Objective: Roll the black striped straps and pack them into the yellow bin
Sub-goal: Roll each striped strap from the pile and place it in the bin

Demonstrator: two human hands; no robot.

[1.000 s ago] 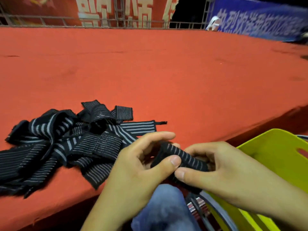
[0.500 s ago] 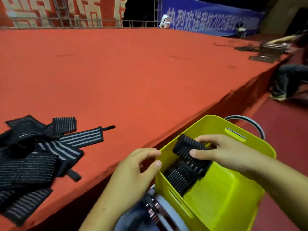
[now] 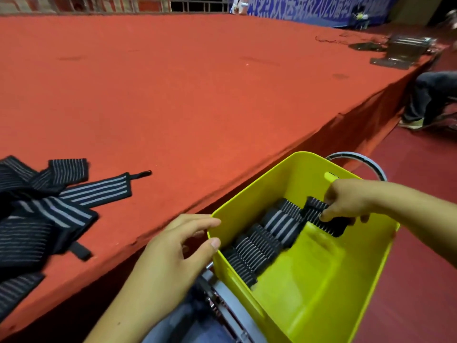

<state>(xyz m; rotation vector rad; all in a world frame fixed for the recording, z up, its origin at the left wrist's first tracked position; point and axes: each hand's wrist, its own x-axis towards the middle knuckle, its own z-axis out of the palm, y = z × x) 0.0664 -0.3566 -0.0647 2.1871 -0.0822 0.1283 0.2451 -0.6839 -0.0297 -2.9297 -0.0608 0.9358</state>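
The right hand [image 3: 346, 203] is down inside the yellow bin [image 3: 284, 184], fingers and thumb curled round a rolled strap [image 3: 324, 220] and pinching it at the far end of the bin. Beside that roll, a row of rolled straps [image 3: 259, 246] lies packed along the bin's left wall, running from the near corner to the far one, each touching the next. The right side of the bin floor is bare yellow plastic.

The left hand [image 3: 173, 246] is well apart from the right and holds nothing. Its fingers are loosely spread, and the tips of the thumb and forefinger sit at the bin's near left corner. I cannot tell whether they press on the rim or only hover just beside it.

The bin stands just off the edge of a red carpeted platform [image 3: 197, 95]. On the platform, at the left, loose straps [image 3: 44, 214] lie in a tangled pile, black with pale stripes, one stretched flat towards the right with a small loop at its end.

A grey metal ring [image 3: 371, 164] curves behind the bin's far wall. At the far right, metal gear [image 3: 405, 49] sits on the platform's corner, and a seated person's legs [image 3: 427, 100] show beyond the edge.
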